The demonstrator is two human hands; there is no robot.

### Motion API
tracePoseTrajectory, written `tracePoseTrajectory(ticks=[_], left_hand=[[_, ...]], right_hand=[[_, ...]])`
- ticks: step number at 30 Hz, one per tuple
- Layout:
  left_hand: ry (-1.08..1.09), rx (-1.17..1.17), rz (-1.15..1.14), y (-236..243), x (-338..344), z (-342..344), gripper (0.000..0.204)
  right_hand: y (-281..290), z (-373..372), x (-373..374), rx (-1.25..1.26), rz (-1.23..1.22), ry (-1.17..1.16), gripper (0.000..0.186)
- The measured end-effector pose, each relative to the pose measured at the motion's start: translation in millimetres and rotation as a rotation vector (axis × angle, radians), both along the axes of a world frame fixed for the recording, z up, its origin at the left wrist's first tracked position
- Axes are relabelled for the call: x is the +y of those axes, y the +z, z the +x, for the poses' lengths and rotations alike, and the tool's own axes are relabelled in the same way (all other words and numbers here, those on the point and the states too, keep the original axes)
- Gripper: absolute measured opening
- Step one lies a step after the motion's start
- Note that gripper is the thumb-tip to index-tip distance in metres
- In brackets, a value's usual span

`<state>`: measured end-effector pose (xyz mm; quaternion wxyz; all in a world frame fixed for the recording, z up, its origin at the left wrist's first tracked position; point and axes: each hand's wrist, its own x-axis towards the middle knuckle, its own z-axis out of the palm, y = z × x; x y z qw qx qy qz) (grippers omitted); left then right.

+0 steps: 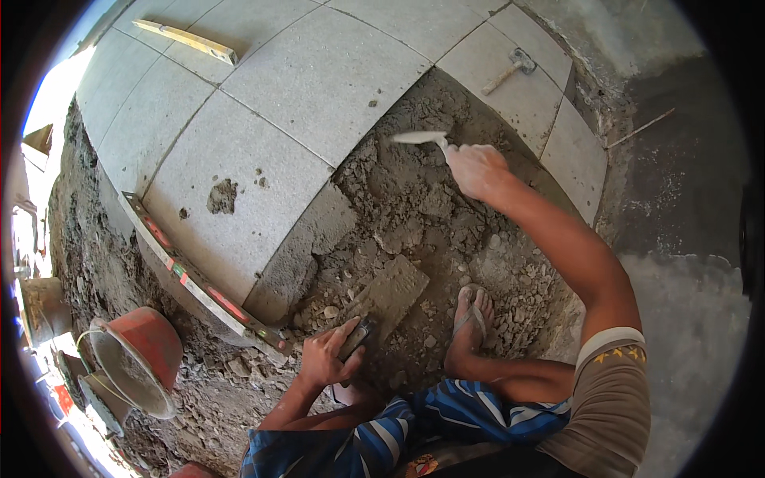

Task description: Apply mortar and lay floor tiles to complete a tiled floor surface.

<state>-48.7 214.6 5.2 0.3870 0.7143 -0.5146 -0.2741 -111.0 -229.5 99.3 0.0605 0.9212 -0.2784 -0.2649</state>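
My right hand (476, 167) is closed round the handle of a pointing trowel (416, 137), its blade over grey mortar (414, 191) in the untiled patch among the tiles (271, 64). Lower, my left hand (333, 352) grips the dark handle of a mortar-coated float (392, 291), which lies low over the rubble just right of the spirit level (187, 275) along the tile edge. A lump of mortar (222, 197) sits on the large tile left of the patch.
A yellow straightedge (183, 37) lies on the far tiles, a mallet (510, 70) on the right tiles. Red buckets (151, 350) stand at the lower left beside a rough dug edge. A thin rod (641, 127) lies on concrete at right. My sandalled foot (470, 327) is in the rubble.
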Motion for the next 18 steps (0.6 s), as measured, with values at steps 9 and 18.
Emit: tracePoseTrajectory(ticks=[9,18], left_hand=[[0.087,0.000,-0.034,-8,3,-6,0.057],[0.103,0.011,0.059,-4,1,-9,0.059]], right_hand=[[-3,-26,-89,-0.423,0.189,-0.385,0.042],[-86,41,-181,-0.822,0.230,-0.599,0.062]])
